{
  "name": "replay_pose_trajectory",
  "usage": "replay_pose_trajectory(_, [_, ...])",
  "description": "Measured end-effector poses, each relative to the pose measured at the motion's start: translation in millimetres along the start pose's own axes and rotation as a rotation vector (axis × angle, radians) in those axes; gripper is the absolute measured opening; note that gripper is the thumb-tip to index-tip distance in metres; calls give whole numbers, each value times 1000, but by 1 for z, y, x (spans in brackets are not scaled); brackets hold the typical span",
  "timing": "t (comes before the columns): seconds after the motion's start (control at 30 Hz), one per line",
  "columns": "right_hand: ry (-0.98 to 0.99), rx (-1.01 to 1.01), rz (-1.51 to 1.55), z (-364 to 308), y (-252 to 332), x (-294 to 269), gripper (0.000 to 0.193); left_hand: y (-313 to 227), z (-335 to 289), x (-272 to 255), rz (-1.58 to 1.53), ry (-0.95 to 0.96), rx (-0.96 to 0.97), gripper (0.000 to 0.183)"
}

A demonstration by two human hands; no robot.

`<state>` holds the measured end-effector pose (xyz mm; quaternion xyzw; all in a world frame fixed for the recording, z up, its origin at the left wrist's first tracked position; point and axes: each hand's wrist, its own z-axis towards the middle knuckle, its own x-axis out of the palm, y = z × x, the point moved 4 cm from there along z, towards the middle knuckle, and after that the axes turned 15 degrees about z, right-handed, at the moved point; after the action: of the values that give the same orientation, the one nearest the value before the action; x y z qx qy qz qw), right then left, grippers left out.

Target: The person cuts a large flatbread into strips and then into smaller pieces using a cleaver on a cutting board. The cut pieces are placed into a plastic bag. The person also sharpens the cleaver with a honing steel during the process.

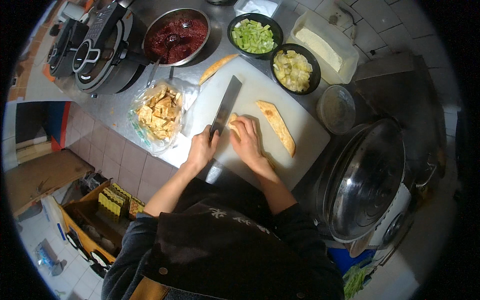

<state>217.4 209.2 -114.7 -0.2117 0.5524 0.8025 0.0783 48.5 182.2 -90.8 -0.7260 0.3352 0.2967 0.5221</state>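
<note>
My left hand (pixel 201 150) grips the handle of a kitchen knife (pixel 228 102), whose broad blade points away from me over the white cutting board (pixel 197 120). Just right of the blade, my right hand (pixel 247 140) is closed on a golden-brown flatbread strip (pixel 233 123), mostly hidden under the fingers. Another flatbread strip (pixel 276 128) lies on the board to the right, and a curved flatbread piece (pixel 218 68) rests by the board's far left edge. Left of the board sits an open clear plastic bag (pixel 161 114) full of cut flatbread pieces.
Behind stand a metal bowl of dark red paste (pixel 182 37), a black bowl of chopped green vegetable (pixel 253 36), a black bowl of pale yellow-green pieces (pixel 296 68) and a tub of pale powder (pixel 320 47). A large lidded pan (pixel 367 180) is at right, cookers (pixel 102 55) far left.
</note>
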Motion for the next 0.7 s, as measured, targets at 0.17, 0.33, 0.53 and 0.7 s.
replay_pose_trajectory(0.17, [6, 149, -115, -9, 3, -1, 57, -4, -27, -25, 91, 1, 107, 17])
replay_pose_trajectory(0.33, [177, 227, -127, -23, -6, 3, 60, 8, -56, -41, 200, 4, 208, 19])
replay_pose_trajectory(0.53, [124, 84, -225, -48, -3, -1, 46, 23, -85, -48, 438, 112, 363, 26])
replay_pose_trajectory(0.7, [163, -88, -172, -52, 4, 1, 24, 24, -93, -53, 570, 195, 408, 32])
